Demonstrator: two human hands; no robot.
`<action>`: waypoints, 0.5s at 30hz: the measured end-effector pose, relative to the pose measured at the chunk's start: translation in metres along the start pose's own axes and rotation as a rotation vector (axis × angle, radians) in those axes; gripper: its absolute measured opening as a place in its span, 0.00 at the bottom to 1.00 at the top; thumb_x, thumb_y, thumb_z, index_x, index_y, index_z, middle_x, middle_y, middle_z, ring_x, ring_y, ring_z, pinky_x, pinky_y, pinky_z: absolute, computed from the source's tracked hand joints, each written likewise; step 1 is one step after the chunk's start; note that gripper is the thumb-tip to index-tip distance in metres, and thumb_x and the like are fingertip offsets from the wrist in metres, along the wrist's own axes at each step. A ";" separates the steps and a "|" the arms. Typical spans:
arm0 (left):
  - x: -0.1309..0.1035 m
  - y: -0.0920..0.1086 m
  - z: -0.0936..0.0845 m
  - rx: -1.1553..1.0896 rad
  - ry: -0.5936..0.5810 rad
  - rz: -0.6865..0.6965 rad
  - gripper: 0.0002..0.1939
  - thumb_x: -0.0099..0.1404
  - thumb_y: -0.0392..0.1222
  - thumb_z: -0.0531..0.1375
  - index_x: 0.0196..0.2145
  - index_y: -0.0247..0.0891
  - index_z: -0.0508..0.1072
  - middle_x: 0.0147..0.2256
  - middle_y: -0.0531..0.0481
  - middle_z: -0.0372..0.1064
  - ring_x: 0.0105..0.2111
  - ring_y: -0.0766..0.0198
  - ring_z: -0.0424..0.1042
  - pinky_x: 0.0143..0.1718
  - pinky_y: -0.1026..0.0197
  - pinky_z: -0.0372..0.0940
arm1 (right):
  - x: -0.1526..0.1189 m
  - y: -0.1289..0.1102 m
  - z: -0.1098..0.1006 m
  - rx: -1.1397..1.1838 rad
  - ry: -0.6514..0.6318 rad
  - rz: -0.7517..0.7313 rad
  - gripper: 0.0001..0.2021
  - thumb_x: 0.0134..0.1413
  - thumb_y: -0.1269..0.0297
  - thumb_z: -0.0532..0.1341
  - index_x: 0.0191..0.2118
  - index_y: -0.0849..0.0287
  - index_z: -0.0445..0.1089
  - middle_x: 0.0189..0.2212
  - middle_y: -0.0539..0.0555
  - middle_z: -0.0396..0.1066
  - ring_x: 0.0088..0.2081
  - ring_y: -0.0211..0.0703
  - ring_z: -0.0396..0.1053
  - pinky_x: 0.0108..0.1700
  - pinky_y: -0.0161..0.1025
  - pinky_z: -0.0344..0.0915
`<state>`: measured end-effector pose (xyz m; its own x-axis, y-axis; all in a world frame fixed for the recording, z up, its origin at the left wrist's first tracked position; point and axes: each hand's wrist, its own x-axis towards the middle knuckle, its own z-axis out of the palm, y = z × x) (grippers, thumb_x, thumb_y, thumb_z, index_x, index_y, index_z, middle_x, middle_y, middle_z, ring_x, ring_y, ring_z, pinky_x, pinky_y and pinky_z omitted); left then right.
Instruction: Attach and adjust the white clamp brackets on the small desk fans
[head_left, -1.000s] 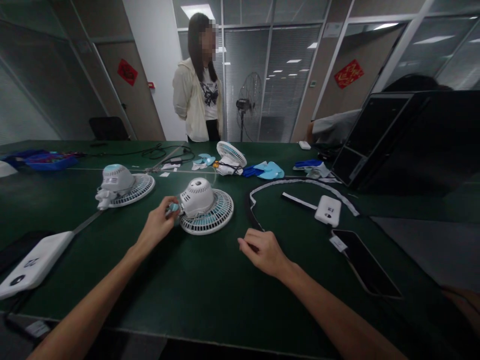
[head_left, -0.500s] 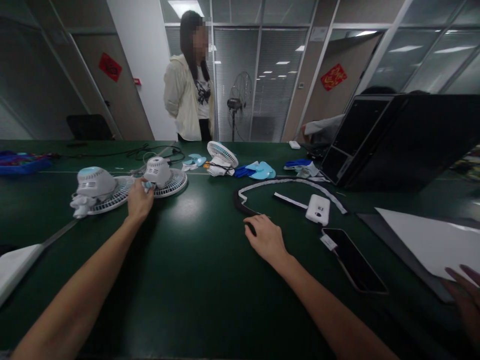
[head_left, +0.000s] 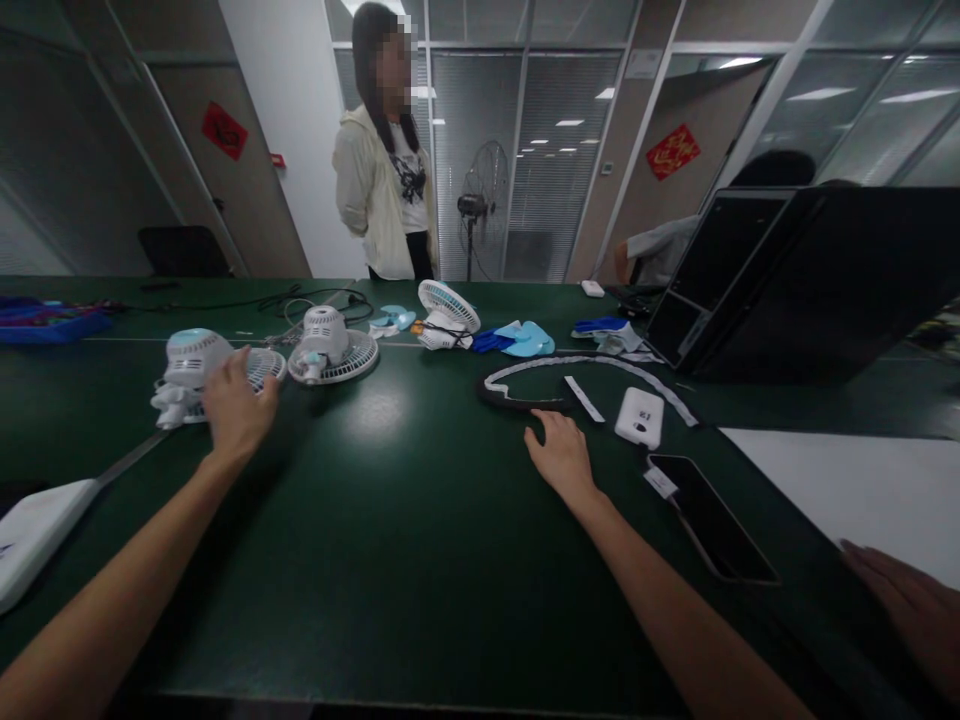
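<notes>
My left hand [head_left: 238,405] is open, its thumb and fingers apart, over the near side of a small white fan [head_left: 196,352] that lies grille down at the left. Whether it touches the fan cannot be told. A second fan [head_left: 324,330] lies grille down just to its right. My right hand [head_left: 562,450] is open above the table, its fingertips at the lower edge of a curved black strap with a white lining [head_left: 517,402]. Beside that strap lie a short white strip [head_left: 583,400] and a white power bank [head_left: 639,417].
A third fan [head_left: 448,318], blue fan blades [head_left: 529,340] and blue-white gloves [head_left: 615,335] lie farther back. A phone [head_left: 712,520] and a black computer case [head_left: 810,290] are at the right. Another person's hand [head_left: 900,600] rests by white paper [head_left: 862,490]. One person [head_left: 386,190] stands beyond the table.
My left hand has let go of the second fan's light-blue part and moved left to the first fan. My right hand has shifted right. The paper at right now lies flatter.
</notes>
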<state>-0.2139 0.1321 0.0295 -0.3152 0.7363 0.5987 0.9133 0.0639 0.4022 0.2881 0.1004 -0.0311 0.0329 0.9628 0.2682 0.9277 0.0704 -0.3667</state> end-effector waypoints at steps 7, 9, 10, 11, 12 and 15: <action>-0.011 -0.076 -0.042 0.227 0.104 -0.335 0.29 0.72 0.46 0.55 0.67 0.36 0.58 0.66 0.36 0.60 0.64 0.41 0.61 0.62 0.38 0.59 | -0.006 -0.019 -0.004 0.044 0.005 -0.129 0.12 0.67 0.63 0.56 0.45 0.53 0.77 0.47 0.56 0.76 0.51 0.53 0.70 0.51 0.49 0.66; -0.011 -0.084 -0.038 0.209 0.063 -0.337 0.27 0.73 0.45 0.54 0.66 0.35 0.60 0.62 0.37 0.66 0.59 0.44 0.68 0.59 0.44 0.64 | -0.009 -0.022 -0.005 0.050 0.007 -0.166 0.11 0.66 0.64 0.57 0.47 0.52 0.77 0.48 0.56 0.75 0.52 0.53 0.70 0.51 0.49 0.66; -0.011 -0.085 -0.036 0.209 0.070 -0.337 0.28 0.73 0.46 0.54 0.67 0.35 0.59 0.63 0.36 0.64 0.60 0.45 0.66 0.60 0.45 0.64 | -0.011 -0.023 -0.006 0.053 0.013 -0.180 0.12 0.67 0.65 0.57 0.49 0.53 0.76 0.48 0.56 0.74 0.52 0.53 0.70 0.52 0.49 0.67; -0.010 -0.084 -0.033 0.211 0.082 -0.333 0.29 0.73 0.46 0.53 0.68 0.35 0.57 0.66 0.35 0.59 0.62 0.45 0.63 0.62 0.46 0.61 | -0.012 -0.025 -0.007 0.056 0.025 -0.189 0.13 0.67 0.66 0.56 0.51 0.53 0.75 0.50 0.57 0.73 0.53 0.53 0.69 0.53 0.49 0.67; -0.010 -0.083 -0.031 0.212 0.089 -0.323 0.30 0.73 0.46 0.53 0.68 0.36 0.56 0.68 0.35 0.54 0.64 0.45 0.60 0.64 0.46 0.59 | -0.014 -0.027 -0.008 0.056 0.033 -0.198 0.15 0.67 0.66 0.55 0.54 0.54 0.73 0.52 0.59 0.72 0.54 0.53 0.69 0.53 0.49 0.68; -0.009 -0.079 -0.026 0.207 0.065 -0.272 0.31 0.72 0.46 0.55 0.69 0.39 0.56 0.72 0.39 0.45 0.67 0.46 0.54 0.67 0.49 0.55 | -0.010 -0.032 -0.006 0.061 -0.012 -0.247 0.17 0.67 0.65 0.56 0.59 0.54 0.70 0.55 0.60 0.70 0.53 0.53 0.70 0.53 0.49 0.69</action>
<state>-0.2894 0.1031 0.0101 -0.5637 0.6298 0.5344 0.8246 0.3916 0.4082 0.2605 0.0867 -0.0166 -0.1967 0.9176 0.3454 0.8827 0.3191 -0.3451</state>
